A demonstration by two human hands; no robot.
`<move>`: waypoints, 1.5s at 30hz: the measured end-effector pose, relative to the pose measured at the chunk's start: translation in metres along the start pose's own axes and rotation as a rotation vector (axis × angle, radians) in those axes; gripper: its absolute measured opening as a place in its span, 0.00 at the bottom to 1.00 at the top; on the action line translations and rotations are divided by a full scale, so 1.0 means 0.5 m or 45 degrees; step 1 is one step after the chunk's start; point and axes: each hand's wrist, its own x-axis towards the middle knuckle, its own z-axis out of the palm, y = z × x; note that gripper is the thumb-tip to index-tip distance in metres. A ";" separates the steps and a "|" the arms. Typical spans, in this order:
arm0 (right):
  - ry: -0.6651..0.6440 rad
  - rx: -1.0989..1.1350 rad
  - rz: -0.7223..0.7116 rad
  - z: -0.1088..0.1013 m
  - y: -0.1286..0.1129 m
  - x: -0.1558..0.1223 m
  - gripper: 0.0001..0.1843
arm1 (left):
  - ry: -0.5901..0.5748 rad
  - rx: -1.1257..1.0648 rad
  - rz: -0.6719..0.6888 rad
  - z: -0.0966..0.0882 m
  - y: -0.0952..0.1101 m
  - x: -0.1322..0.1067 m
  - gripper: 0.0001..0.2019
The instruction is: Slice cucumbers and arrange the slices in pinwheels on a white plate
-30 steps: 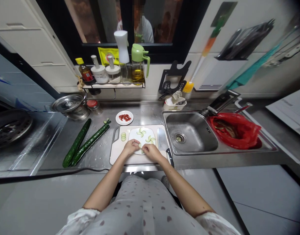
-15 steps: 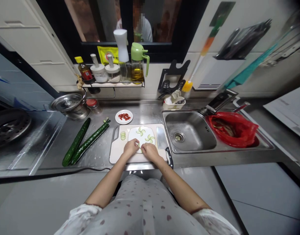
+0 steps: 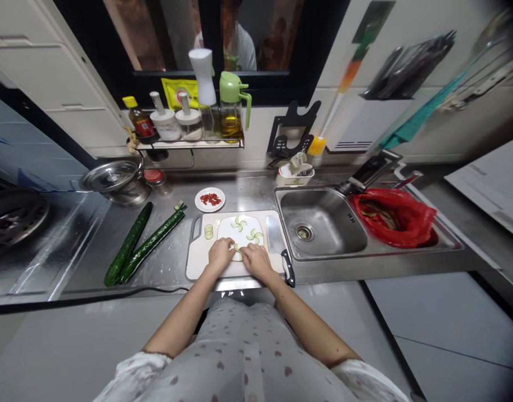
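Note:
On a cutting board (image 3: pixel 198 261) lies a white plate (image 3: pixel 232 232) with thin green-edged cucumber slices. Two pinwheels of slices, one at the top (image 3: pixel 239 224) and one at the right (image 3: pixel 255 236), are laid out on it. My left hand (image 3: pixel 221 254) and my right hand (image 3: pixel 256 260) meet over the plate's near part, fingertips pinched at a cucumber slice (image 3: pixel 236 248). My fingers partly cover the slices there. A short row of cucumber slices (image 3: pixel 208 231) rests on the board's left. The kitchen knife (image 3: pixel 275 234) lies along its right side.
Two whole-looking cucumbers (image 3: pixel 128 245) lie left of the board. Behind it stands a small dish (image 3: pixel 210 206) of red chopped pieces. The sink (image 3: pixel 323 223) is at the right, beside a red plastic bag (image 3: pixel 393 218). A seasoning rack (image 3: pixel 193 144) hangs behind.
My hands stay at the plate's near part, with small finger movements at the slice. The whole view has shifted slightly.

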 end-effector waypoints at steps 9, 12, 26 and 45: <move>-0.003 -0.050 -0.033 0.007 0.001 -0.007 0.14 | -0.062 0.158 0.009 0.000 0.004 -0.006 0.11; 0.001 -0.060 -0.025 0.011 0.001 -0.006 0.14 | -0.104 0.222 -0.002 -0.006 0.010 -0.007 0.12; -0.043 -0.112 -0.043 0.009 0.001 -0.002 0.15 | -0.148 0.308 -0.020 -0.004 0.006 -0.005 0.14; -0.153 -0.195 -0.100 -0.016 -0.009 0.009 0.15 | -0.142 0.322 -0.005 -0.005 0.007 -0.005 0.13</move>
